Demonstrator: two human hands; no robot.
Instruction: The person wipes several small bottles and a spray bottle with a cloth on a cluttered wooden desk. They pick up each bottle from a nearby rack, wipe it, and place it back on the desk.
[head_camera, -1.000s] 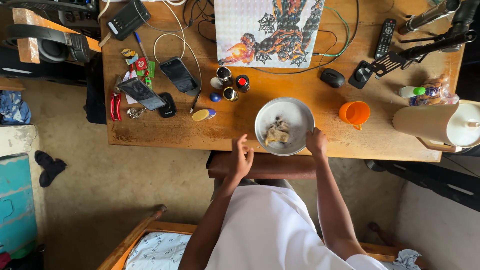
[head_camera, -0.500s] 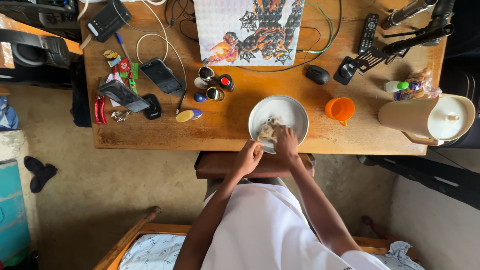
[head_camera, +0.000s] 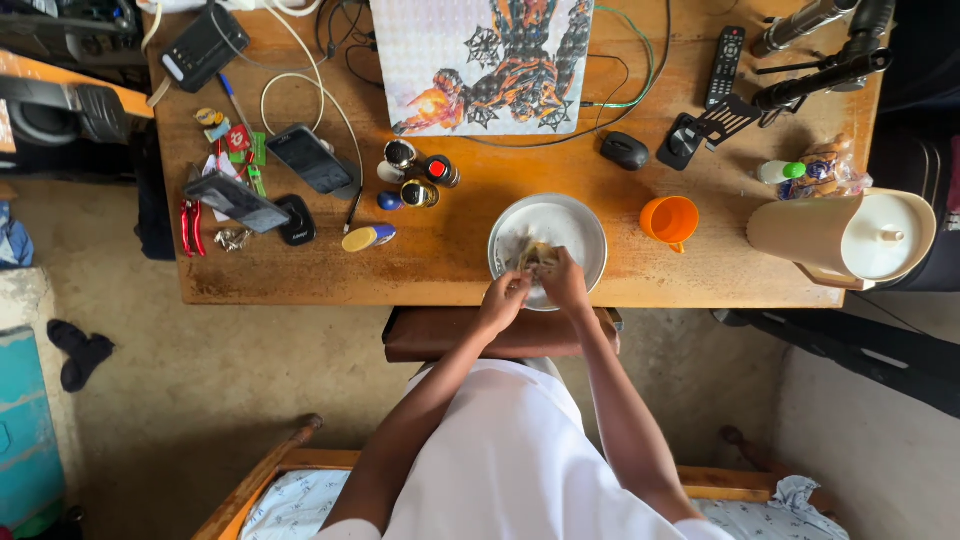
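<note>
Both hands met over the near side of a white bowl (head_camera: 548, 225), which stood on the wooden bench (head_camera: 450, 265) close to its front edge. The left hand (head_camera: 503, 303) and the right hand (head_camera: 566, 283) had their fingers curled together on a small pale piece of food (head_camera: 538, 256) that lay inside the bowl. Both hands seemed closed on it from two sides, but how tightly they pinched it I could not tell, because the piece was small and partly hidden under the fingers.

By my judgement the piece was light and soft, perhaps a little moist, so it could tear or slip. It was best held with the fingertips at its two ends, with gentle pressure. The bowl looked stiff and shallow and could slide on the smooth wood if pushed; it was safer to hold it by the rim.

An orange cup (head_camera: 670, 220) stood just beside the bowl on the right, and further right a large beige jug with a white lid (head_camera: 845, 235) lay over the bench's edge. To the left of the bowl were some small bottles (head_camera: 415, 175), two phones (head_camera: 310, 158) and red pliers (head_camera: 190, 227). A laptop with a printed cover (head_camera: 485, 62), a black mouse (head_camera: 625, 150) and a remote control (head_camera: 725, 65) lay further back.
</note>
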